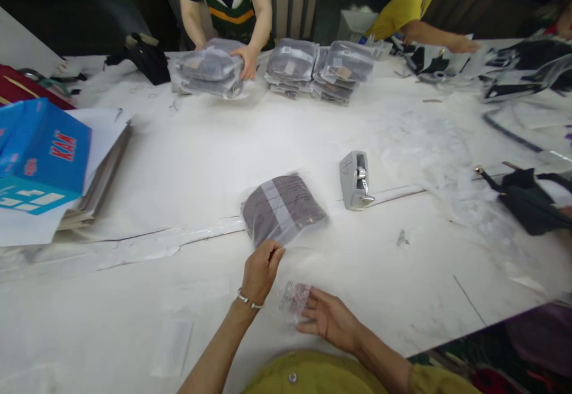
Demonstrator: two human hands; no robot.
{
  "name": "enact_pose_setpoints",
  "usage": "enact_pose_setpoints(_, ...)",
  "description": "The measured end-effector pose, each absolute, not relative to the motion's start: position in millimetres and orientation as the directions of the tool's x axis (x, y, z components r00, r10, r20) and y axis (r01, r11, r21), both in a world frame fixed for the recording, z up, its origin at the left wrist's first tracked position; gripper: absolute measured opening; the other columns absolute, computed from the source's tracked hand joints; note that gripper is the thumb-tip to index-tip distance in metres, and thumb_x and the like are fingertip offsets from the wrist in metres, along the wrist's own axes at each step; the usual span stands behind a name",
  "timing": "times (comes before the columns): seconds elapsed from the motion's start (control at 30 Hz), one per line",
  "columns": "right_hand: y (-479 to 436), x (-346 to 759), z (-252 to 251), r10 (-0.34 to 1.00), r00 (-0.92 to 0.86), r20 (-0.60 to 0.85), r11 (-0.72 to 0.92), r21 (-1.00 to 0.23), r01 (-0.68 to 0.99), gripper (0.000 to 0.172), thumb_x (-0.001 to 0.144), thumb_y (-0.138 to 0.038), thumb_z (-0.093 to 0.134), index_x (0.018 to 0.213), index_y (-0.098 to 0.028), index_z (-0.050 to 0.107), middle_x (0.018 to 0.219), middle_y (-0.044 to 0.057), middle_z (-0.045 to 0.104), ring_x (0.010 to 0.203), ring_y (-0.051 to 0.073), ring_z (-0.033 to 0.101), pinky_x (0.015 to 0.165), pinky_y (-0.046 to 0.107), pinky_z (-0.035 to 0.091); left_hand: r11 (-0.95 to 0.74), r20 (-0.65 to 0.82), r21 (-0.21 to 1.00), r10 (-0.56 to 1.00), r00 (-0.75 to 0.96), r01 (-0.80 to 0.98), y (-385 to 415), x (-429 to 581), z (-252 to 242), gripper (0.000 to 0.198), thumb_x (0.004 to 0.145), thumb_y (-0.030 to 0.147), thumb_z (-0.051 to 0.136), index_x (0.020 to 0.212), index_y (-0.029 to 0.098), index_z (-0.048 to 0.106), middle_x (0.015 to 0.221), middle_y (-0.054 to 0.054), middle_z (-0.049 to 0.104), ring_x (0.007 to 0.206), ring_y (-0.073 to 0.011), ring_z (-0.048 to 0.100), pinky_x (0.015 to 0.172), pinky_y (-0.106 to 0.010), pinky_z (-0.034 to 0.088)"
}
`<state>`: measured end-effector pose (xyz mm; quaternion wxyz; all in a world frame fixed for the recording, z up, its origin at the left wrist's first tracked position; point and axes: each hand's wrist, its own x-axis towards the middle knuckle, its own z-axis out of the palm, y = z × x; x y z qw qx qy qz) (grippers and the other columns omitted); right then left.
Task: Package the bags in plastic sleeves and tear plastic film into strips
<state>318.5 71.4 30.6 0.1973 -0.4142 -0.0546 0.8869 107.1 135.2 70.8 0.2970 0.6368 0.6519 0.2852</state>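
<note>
So, we've got a brown flat fabric item with a pale strip across it [286, 206], inside a clear plastic bag [292, 240], lying flat at centre frame on the white table [192, 155]. Can't say if the strip wraps underneath.

Our left hand [261, 269], lower centre, has thumb and fingers closed in a pinch at the bag's near edge. Our read: the edge grip keeps the film under control while the table carries the weight.

Our right hand [333, 322], just below and right, is spread, fingers apart and lightly curled. Fingertips touch a loose clear film section with printed text [290, 301]; no firm grip visible. Probably palm-up so the slack film rests on the fingers.

Grey tape dispenser [355, 180] stands just right of the bag, cutter end toward us, likely parked there for short reach. Taped seam [210, 227] runs across the table, partly under the bag.

Upper centre, a co-worker's hands [248, 60] hold a stack of similar bagged items [208, 69] from both sides, presumably so the slick bags don't slide. Two more bagged piles [292, 63] sit just right, flat, which suits stacking.
</note>
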Motion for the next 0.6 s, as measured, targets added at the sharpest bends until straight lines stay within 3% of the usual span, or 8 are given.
enact_pose_setpoints(0.07, 78.3, 316.7, 31.7, 0.362, -0.615, -0.701, -0.905, -0.104, -0.413, 0.051, 0.083, -0.056, 0.057, 0.116, -0.017, 0.059, 0.121, 0.014, 0.062, 0.105, 0.026, 0.062, 0.083, 0.043, 0.052, 0.016, -0.022, 0.747, 1.0, 0.0, 0.665, 133.9, 110.3, 67.3, 0.019, 0.092, 0.03, 0.046, 0.078, 0.02, 0.053, 0.072, 0.002, 0.059, 0.068, -0.0125, 0.055, 0.065, -0.024, 0.042)
enact_pose_setpoints(0.13, 84.5, 308.2, 33.9, 0.391, -0.59, -0.706, -0.877, -0.093, -0.471, 0.05, 0.078, -0.052, 0.065, 0.115, -0.018, 0.06, 0.118, 0.012, 0.064, 0.102, 0.022, 0.063, 0.084, 0.039, 0.051, -0.008, -0.003, 0.736, 1.0, 0.016, 0.677, 131.9, 111.6, 65.1, 0.018, 0.093, 0.03, 0.046, 0.078, 0.021, 0.053, 0.072, 0.003, 0.059, 0.068, -0.0126, 0.055, 0.065, -0.024, 0.042)
enact_pose_setpoints(0.27, 97.8, 287.4, 38.8, 0.506, -0.416, -0.755, -0.849, -0.353, -0.393, 0.033, 0.061, -0.026, 0.084, 0.086, -0.014, 0.066, 0.08, 0.002, 0.069, 0.068, 0.01, 0.062, 0.063, 0.021, 0.048, -0.11, 0.085, 0.693, 0.994, 0.071, 0.712, 124.8, 109.4, 65.1, 0.015, 0.093, 0.028, 0.046, 0.082, 0.021, 0.053, 0.073, 0.003, 0.06, 0.068, -0.0121, 0.056, 0.064, -0.024, 0.041)
enact_pose_setpoints(0.33, 111.7, 276.8, 38.1, 0.602, -0.31, -0.736, -0.797, -0.531, -0.287, 0.028, 0.059, -0.026, 0.084, 0.073, -0.013, 0.064, 0.059, -0.003, 0.06, 0.05, 0.006, 0.05, 0.048, 0.017, 0.039, -0.185, 0.158, 0.652, 0.982, 0.107, 0.735, 120.3, 108.5, 66.8, 0.014, 0.093, 0.026, 0.047, 0.082, 0.021, 0.054, 0.072, 0.002, 0.059, 0.067, -0.0126, 0.055, 0.063, -0.025, 0.04)
enact_pose_setpoints(0.43, 145.7, 255.4, 29.8, 0.782, -0.168, -0.6, -0.623, -0.757, -0.196, 0.026, 0.063, -0.033, 0.079, 0.067, -0.015, 0.062, 0.046, -0.008, 0.046, 0.038, 0.004, 0.033, 0.036, 0.017, 0.024, -0.296, 0.277, 0.567, 0.947, 0.161, 0.769, 114.2, 110.4, 70.8, 0.014, 0.092, 0.025, 0.048, 0.081, 0.021, 0.054, 0.069, 0.002, 0.057, 0.064, -0.0148, 0.052, 0.061, -0.028, 0.037)
enact_pose_setpoints(0.47, 159.4, 246.1, 25.6, 0.824, -0.137, -0.55, -0.567, -0.801, -0.194, 0.026, 0.065, -0.036, 0.077, 0.068, -0.015, 0.061, 0.047, -0.007, 0.047, 0.038, 0.005, 0.033, 0.035, 0.018, 0.024, -0.323, 0.306, 0.539, 0.936, 0.177, 0.778, 112.4, 111.9, 72.4, 0.013, 0.092, 0.025, 0.049, 0.08, 0.021, 0.054, 0.068, 0.002, 0.056, 0.063, -0.0155, 0.051, 0.06, -0.029, 0.036)
enact_pose_setpoints(0.53, 186.9, 226.2, 17.0, 0.882, -0.093, -0.462, -0.471, -0.851, -0.232, 0.027, 0.071, -0.042, 0.071, 0.08, -0.017, 0.063, 0.061, -0.002, 0.059, 0.045, 0.009, 0.047, 0.04, 0.021, 0.039, -0.358, 0.339, 0.484, 0.918, 0.206, 0.798, 109.2, 115.4, 75.7, 0.013, 0.091, 0.023, 0.05, 0.078, 0.021, 0.053, 0.065, 0.001, 0.054, 0.06, -0.0164, 0.048, 0.059, -0.031, 0.034)
enact_pose_setpoints(0.6, 208.9, 209.2, 9.9, 0.929, -0.056, -0.366, -0.367, -0.892, -0.265, 0.036, 0.08, -0.048, 0.06, 0.102, -0.019, 0.062, 0.093, 0.005, 0.067, 0.073, 0.016, 0.063, 0.06, 0.029, 0.054, -0.383, 0.353, 0.436, 0.905, 0.236, 0.815, 106.8, 118.4, 78.5, 0.012, 0.09, 0.02, 0.051, 0.078, 0.021, 0.052, 0.064, 0.002, 0.053, 0.059, -0.0167, 0.046, 0.057, -0.032, 0.032)
